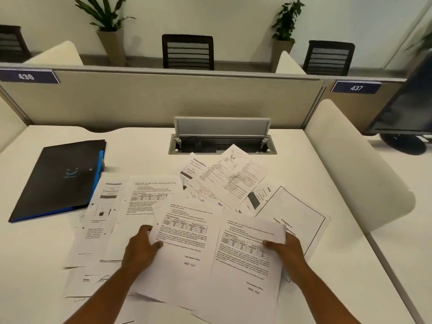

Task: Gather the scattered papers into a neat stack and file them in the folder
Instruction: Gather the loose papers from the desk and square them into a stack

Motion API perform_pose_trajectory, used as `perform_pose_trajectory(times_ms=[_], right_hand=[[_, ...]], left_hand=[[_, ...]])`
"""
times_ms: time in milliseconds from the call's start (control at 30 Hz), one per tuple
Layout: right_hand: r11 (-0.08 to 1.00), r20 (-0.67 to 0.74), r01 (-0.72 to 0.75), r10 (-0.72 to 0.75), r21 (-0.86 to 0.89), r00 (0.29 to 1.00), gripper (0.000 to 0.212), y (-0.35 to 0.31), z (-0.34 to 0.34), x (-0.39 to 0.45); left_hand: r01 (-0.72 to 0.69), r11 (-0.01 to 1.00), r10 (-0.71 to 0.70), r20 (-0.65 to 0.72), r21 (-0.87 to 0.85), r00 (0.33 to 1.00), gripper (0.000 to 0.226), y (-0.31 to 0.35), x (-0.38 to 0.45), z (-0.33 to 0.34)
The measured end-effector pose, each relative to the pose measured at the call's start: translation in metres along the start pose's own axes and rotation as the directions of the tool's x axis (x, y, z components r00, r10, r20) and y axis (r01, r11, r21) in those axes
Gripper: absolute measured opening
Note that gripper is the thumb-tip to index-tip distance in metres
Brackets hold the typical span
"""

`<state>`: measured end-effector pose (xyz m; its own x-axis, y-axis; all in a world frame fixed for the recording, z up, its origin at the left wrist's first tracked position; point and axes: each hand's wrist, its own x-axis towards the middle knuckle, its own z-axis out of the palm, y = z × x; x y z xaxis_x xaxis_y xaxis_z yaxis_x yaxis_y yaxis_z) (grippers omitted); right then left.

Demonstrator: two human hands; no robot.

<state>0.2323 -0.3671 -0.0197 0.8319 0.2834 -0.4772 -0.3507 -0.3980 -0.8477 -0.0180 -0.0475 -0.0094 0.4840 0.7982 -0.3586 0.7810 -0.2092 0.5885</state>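
Note:
Several printed white papers (149, 197) lie scattered and overlapping over the middle of the white desk (292, 155). My left hand (140, 247) pinches the left edge of one printed sheet (187, 235), thumb on top. My right hand (286, 251) grips the right edge of a second printed sheet (245, 258), thumb on top and fingers beneath. Both sheets are lifted slightly above the pile. A closed black folder with a blue spine (60, 181) lies at the left of the desk, its corner overlapping papers.
An open cable hatch (222, 139) sits at the desk's back middle, with papers reaching its front rim. A beige partition (163, 101) closes the far side. A padded white divider (355, 160) borders the right. A dark monitor (406, 108) stands at far right.

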Motion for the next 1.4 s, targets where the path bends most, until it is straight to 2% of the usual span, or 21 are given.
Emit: perform_pose_trajectory(times_ms=[133, 333, 567, 767, 1033, 1133, 1233, 1300, 1400], right_hand=[[0.983, -0.002, 0.067, -0.068, -0.169, 0.998, 0.039, 0.003, 0.013, -0.005], [0.990, -0.135, 0.086, -0.101, -0.109, 0.986, 0.024, -0.016, 0.014, 0.001], [0.997, -0.109, 0.075, -0.074, -0.003, 0.991, 0.029, -0.035, 0.022, 0.009], [0.994, 0.037, 0.088, -0.085, -0.058, 0.996, 0.022, -0.063, 0.054, 0.010], [0.981, 0.223, 0.174, -0.150, -0.089, 0.963, 0.029, -0.110, 0.072, 0.016], [0.985, 0.195, 0.152, -0.133, -0.086, 0.972, 0.028, -0.112, 0.083, 0.019], [0.984, 0.147, 0.133, -0.115, -0.118, 0.982, 0.026, -0.105, 0.105, 0.017], [0.992, 0.152, 0.093, -0.079, -0.090, 0.985, 0.020, -0.096, 0.121, 0.015], [0.996, 0.158, 0.033, -0.020, -0.078, 0.987, 0.020, -0.084, 0.142, 0.009]], left_hand=[[0.020, 1.000, -0.020, -0.003, -0.011, 1.000, 0.039, -0.004, 0.000, -0.005], [0.006, 0.998, -0.009, -0.054, -0.055, 0.998, 0.015, -0.015, 0.004, -0.022], [0.048, 0.989, -0.057, -0.060, -0.138, 0.997, 0.028, -0.031, 0.004, -0.035], [0.054, 0.973, -0.063, -0.033, -0.226, 0.997, 0.038, -0.036, 0.001, -0.031], [0.116, 0.960, -0.168, -0.188, -0.256, 0.968, 0.045, -0.056, 0.002, -0.043], [0.128, 0.952, -0.170, -0.129, -0.279, 0.977, 0.050, -0.058, 0.002, -0.042], [0.069, 0.963, -0.068, 0.015, -0.259, 0.998, 0.053, -0.052, 0.000, -0.034], [0.040, 0.966, -0.018, 0.090, -0.255, 0.996, 0.048, -0.044, -0.003, -0.028], [0.068, 0.953, -0.025, 0.149, -0.294, 0.989, 0.037, -0.032, -0.005, -0.020]])
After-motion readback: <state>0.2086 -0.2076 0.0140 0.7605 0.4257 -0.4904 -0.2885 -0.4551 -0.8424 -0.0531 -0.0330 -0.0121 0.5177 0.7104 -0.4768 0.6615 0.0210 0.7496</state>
